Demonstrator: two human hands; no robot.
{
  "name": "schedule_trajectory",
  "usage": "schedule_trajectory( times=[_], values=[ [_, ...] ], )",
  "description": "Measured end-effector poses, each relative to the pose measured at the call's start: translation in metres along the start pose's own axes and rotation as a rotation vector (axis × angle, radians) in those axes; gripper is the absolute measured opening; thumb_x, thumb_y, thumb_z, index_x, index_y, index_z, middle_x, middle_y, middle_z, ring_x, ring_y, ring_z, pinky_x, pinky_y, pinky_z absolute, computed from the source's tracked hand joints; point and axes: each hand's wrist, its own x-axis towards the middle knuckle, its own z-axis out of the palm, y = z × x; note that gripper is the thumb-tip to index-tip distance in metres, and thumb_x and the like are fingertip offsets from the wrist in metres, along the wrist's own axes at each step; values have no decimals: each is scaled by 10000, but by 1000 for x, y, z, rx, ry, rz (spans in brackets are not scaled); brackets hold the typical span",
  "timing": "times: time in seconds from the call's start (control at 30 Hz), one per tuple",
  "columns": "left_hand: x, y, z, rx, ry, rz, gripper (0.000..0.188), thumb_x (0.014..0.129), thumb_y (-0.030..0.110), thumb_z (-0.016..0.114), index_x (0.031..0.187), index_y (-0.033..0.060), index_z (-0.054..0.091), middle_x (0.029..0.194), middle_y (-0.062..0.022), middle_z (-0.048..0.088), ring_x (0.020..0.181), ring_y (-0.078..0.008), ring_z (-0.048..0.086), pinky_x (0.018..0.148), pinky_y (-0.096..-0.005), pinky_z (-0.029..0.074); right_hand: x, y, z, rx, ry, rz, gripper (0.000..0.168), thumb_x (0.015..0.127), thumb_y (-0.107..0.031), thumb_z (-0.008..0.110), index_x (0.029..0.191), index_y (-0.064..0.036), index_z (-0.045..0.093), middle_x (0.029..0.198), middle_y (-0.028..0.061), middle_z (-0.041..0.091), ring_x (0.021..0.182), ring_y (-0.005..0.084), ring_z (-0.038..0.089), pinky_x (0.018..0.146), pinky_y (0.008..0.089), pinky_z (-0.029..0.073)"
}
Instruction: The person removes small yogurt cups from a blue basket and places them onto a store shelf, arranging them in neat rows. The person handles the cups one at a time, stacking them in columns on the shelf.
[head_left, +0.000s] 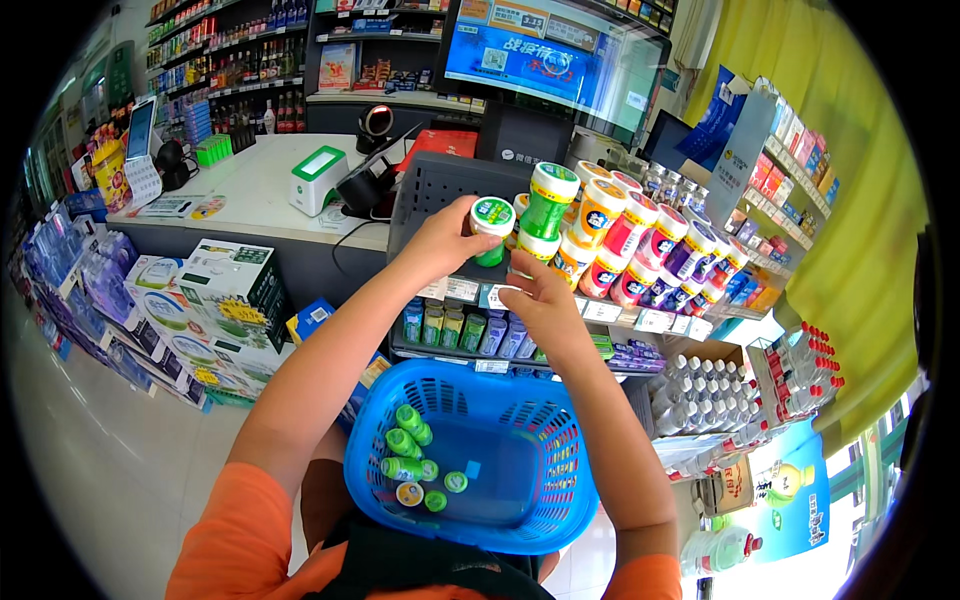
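Observation:
My left hand (448, 238) grips a green gum bottle with a white lid (492, 214), upright at the left end of the shelf top. Its base is close to the shelf surface; I cannot tell whether they touch. My right hand (541, 304) is just right of it with fingers apart, holding nothing, near the stacked gum bottles (600, 210). A green gum bottle (547, 201) stands on top of another there. Below my arms, a blue plastic basket (472, 541) holds several small green bottles (403, 469) and one with an orange-and-white lid (409, 493) at its left side.
Slim gum containers (472, 331) line the shelf below. A white counter (255, 172) with a white-and-green box-shaped device (318, 180) extends to the left. A monitor (555, 60) stands behind the shelf. Cartons (225, 292) are stacked at the left, and bottled water (705, 390) at the right.

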Motion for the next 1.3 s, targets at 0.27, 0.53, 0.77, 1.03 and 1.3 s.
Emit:
schedule_trajectory(
  times=[0.27,0.53,0.77,1.03,1.3],
  values=[
    [37,-12,15,55,-54,-116,468,792,197,697,1180,52,479,970,-67,604,841,-142,579,658,-292,480,1,7,-3,-78,52,31,590,780,-98,634,1308,41,411,1269,178,498,1125,248,524,915,329,445],
    [48,-24,39,0,-34,-60,618,795,31,635,1335,20,336,1249,-167,520,1163,-244,508,943,-322,417,2,22,-10,-88,155,-20,511,785,-66,621,1262,25,463,1192,170,545,1080,239,550,894,330,461],
    [49,-30,36,-128,-151,-17,561,850,-7,509,1371,38,306,1289,-145,496,1174,-213,485,938,-304,410,5,24,-8,-60,190,-72,427,790,-38,613,1200,26,515,1141,161,555,1032,226,565,867,317,476],
    [39,1,39,-420,104,76,461,934,134,435,1382,59,359,1340,-67,464,1198,-160,452,970,-279,367,0,20,-20,-208,419,-284,355,785,9,589,1138,-10,549,1019,120,523,941,202,556,774,301,491],
    [25,21,49,-426,-50,226,478,928,178,495,1358,20,356,1261,-115,510,1158,-185,486,947,-310,403,49,-75,-48,-932,564,-935,308,770,-123,654,1039,19,607,912,146,588,902,301,563,809,364,451]
  ],
)
